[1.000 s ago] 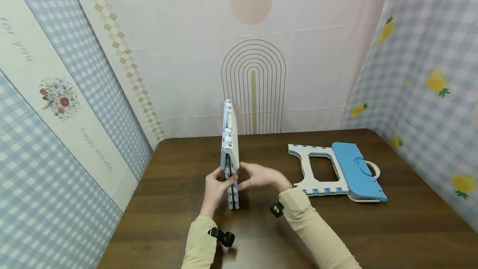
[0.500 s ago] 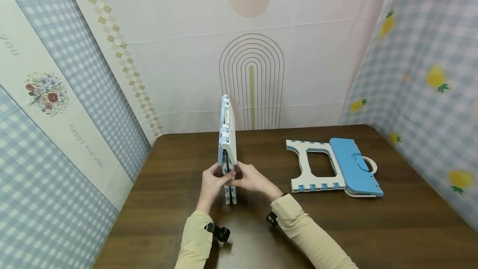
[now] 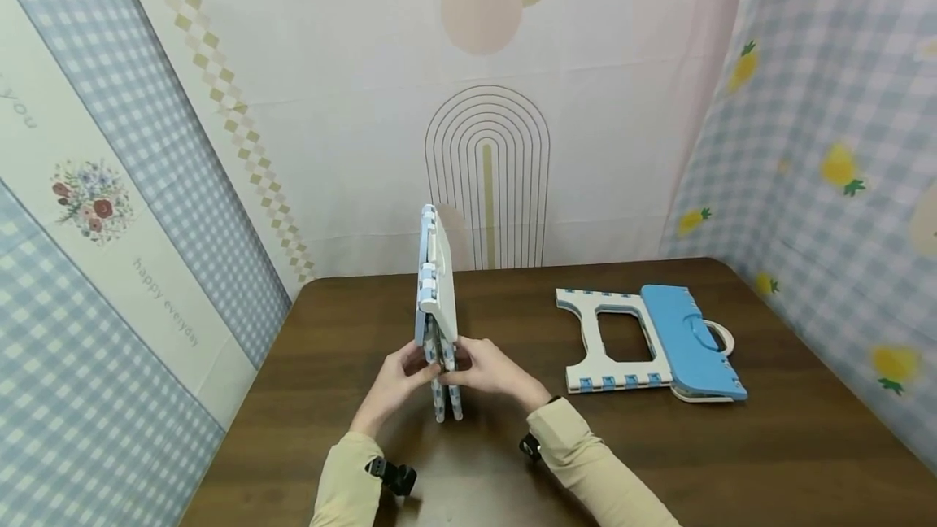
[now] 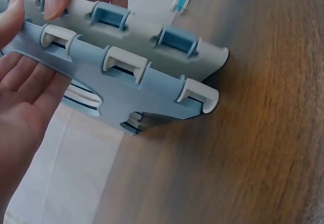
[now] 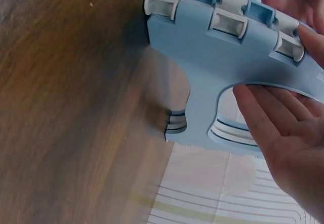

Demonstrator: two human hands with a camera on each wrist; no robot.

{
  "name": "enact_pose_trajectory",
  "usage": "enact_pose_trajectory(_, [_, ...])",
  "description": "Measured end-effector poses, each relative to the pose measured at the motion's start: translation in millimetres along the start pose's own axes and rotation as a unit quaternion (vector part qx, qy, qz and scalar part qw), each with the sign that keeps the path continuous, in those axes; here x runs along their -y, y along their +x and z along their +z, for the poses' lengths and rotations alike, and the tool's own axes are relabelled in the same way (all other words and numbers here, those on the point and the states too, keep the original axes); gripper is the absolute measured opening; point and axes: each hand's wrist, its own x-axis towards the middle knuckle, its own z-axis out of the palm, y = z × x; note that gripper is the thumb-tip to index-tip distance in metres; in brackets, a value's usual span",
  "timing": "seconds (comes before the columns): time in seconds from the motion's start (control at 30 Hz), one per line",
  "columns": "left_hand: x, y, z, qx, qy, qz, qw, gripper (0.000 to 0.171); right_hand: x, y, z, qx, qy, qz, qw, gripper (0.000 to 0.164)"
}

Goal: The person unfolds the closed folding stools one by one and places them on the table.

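A blue and white folding stool [image 3: 437, 283] stands upright on its leg panels in the head view, its seat halves folded down along both sides. My left hand [image 3: 394, 385] grips the left leg panel [image 4: 152, 92], thumb on the near hinged edge and fingers along the outer face. On the other side, my right hand [image 3: 494, 371] holds the right leg panel [image 5: 202, 57]; its thumb lies on the hinged edge, and its fingers are by the cut-out. A narrow gap separates the two panels at the bottom.
To the right, a second folding stool [image 3: 691, 340] lies flat and folded on the brown wooden table [image 3: 791, 446], with its white handle [image 3: 723, 337] facing right. A printed cloth [image 3: 351, 153] hangs behind the table, and checked cloths hang at both sides.
My right hand has closed in on the right leg panel and taken hold of it. The leg panels have spread slightly apart at the bottom. The head view has shifted a little.
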Motion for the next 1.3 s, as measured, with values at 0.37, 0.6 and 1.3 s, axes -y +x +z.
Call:
enact_pose_trajectory(0.37, [1.3,-7.3,-6.3,-0.029,0.025,0.014,0.9991,0.041,-7.8,-3.8,-5.8,-0.004,0.006,0.003,1.000,0.044])
enact_pose_trajectory(0.6, [3.8,-8.1,-15.7,-0.036,0.042,0.029,0.9980,0.038,-6.7,-0.6,-8.1,0.003,0.000,0.011,1.000,0.045])
enact_pose_trajectory(1.3, [4.1,-7.4,-32.3,-0.028,0.076,0.049,0.9955,0.043,-8.4,0.6,-15.1,0.004,-0.013,0.020,1.000,0.050])
